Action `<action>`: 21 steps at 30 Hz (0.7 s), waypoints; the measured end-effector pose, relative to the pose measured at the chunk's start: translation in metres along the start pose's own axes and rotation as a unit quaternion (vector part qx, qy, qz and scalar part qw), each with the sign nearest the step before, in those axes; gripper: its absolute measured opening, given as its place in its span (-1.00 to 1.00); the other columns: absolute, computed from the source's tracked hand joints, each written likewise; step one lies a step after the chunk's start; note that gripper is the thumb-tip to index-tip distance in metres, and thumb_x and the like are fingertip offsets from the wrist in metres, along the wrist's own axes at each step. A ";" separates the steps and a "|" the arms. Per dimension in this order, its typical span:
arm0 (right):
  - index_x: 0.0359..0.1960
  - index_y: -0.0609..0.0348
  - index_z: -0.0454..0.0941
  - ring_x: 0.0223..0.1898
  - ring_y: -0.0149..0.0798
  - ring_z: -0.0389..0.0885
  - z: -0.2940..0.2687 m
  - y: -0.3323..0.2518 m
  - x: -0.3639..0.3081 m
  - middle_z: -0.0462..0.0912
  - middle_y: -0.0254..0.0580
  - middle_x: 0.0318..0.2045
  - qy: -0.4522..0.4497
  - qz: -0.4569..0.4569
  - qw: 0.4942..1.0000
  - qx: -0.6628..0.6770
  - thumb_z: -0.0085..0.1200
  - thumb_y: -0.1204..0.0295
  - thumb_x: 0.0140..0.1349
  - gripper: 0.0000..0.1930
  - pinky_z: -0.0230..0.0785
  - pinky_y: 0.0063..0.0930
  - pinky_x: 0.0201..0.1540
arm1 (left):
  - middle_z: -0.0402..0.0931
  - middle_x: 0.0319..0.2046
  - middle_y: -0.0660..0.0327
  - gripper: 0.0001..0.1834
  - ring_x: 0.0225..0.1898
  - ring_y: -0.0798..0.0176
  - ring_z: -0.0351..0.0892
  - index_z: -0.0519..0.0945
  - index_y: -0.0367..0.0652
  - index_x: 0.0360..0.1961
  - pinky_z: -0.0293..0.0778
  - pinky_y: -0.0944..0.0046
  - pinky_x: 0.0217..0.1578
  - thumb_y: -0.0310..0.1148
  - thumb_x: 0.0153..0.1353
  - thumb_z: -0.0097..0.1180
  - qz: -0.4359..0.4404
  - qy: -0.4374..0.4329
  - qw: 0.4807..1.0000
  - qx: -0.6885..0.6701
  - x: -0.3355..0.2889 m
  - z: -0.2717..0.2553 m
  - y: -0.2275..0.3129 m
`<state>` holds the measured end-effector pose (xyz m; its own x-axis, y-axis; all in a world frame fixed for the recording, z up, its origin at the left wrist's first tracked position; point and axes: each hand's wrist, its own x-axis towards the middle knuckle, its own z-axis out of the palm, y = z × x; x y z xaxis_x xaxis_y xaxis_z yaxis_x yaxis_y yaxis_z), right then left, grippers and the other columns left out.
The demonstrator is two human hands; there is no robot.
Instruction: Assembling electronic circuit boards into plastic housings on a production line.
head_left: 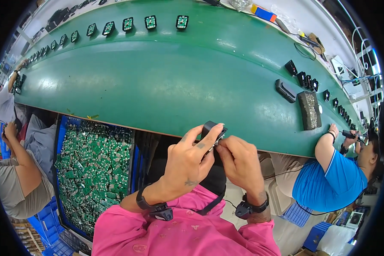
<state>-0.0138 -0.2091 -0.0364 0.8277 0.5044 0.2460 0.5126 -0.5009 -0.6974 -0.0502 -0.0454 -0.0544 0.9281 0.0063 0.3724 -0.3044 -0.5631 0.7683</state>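
Just above the near edge of the green work surface, my left hand grips a small black plastic housing between thumb and fingers. The housing is tilted, and its inside is mostly hidden by my fingers. My right hand is closed in a pinch at the housing's lower right side. Whatever those right fingertips hold, if anything, is too small and covered to make out.
Black housings with green boards line the far side. A bin of loose circuit boards stands left. At right are a black case, a dark speckled block and a co-worker in blue. Another person sits left.
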 end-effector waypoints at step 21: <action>-0.23 0.33 0.54 -0.54 -0.60 0.49 0.038 0.010 -0.031 0.61 -0.33 -0.46 0.138 0.203 0.916 0.318 0.13 0.56 0.35 -0.93 0.29 -0.72 -0.54 | 0.53 0.08 0.08 -0.24 -0.10 0.34 0.64 0.45 -0.20 0.29 0.66 0.34 -0.14 -0.66 -0.03 0.35 -0.114 -0.108 0.962 -0.224 -0.008 0.006 -0.019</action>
<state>-0.0434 -0.2029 -0.0770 0.9919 0.1256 -0.0207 -0.0142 -0.0523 -0.9985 -0.0501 -0.0392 -0.0749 0.9900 -0.1110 0.0873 -0.1040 -0.1548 0.9825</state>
